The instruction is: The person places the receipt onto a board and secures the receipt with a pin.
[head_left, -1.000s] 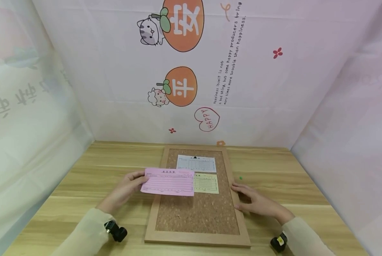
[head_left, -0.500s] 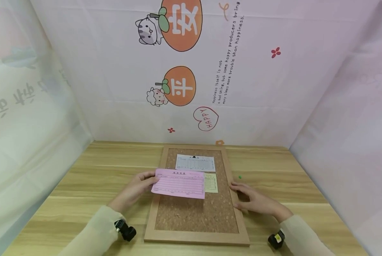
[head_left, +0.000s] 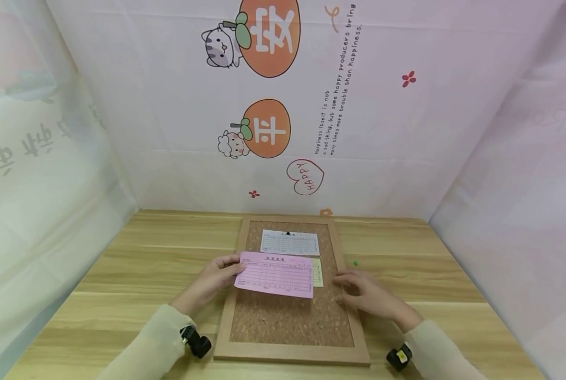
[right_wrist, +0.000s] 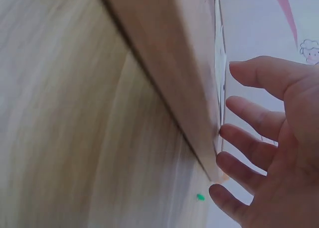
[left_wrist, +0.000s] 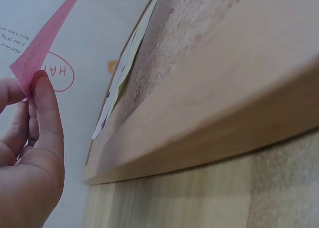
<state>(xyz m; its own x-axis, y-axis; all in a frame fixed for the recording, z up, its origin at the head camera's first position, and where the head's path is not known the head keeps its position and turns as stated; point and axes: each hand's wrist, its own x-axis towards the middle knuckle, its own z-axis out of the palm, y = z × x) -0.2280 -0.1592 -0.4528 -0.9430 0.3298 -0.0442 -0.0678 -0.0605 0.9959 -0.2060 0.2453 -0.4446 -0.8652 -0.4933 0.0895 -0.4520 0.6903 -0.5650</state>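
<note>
My left hand (head_left: 211,282) pinches the left edge of a pink printed form slip (head_left: 275,275) between thumb and fingers. In the left wrist view the pink slip (left_wrist: 42,44) stands up off the board, held by its corner. Below it lies a wood-framed cork board (head_left: 292,322). A white form slip (head_left: 289,244) with a black pin at its top edge is on the upper cork. Under it a yellow form slip (head_left: 317,273) is mostly hidden by the pink one. My right hand (head_left: 373,295), fingers spread and holding nothing, hovers over the board's right frame (right_wrist: 184,88).
A small green push pin (head_left: 356,263) lies on the wooden table (head_left: 434,295), right of the board; the right wrist view shows the green pin (right_wrist: 200,197) past the frame's end. White printed cloth (head_left: 358,174) walls in the back and both sides.
My left hand has carried the pink slip rightward over the board, covering more of the yellow slip. My right hand has lifted off the frame's right edge and shifted left.
</note>
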